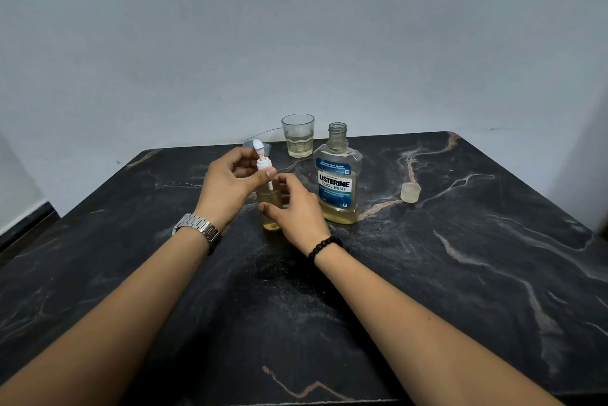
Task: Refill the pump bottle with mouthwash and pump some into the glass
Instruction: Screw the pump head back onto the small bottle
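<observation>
A small clear pump bottle (269,205) with yellowish liquid stands on the dark marble table (460,257). My right hand (296,211) wraps around its body. My left hand (230,182) pinches the white pump head (261,155), which is lifted above the bottle's neck with its tube still reaching down into the opening. To the right stands the open Listerine mouthwash bottle (337,182), partly full. Its cap (410,192) lies on the table further right. Behind, a clear glass (298,136) holds a little pale liquid.
A small bluish object (268,146) lies behind my left hand near the table's back edge, with a thin wire running from it. A pale wall rises just behind the table. The table's edges fall away at left and right.
</observation>
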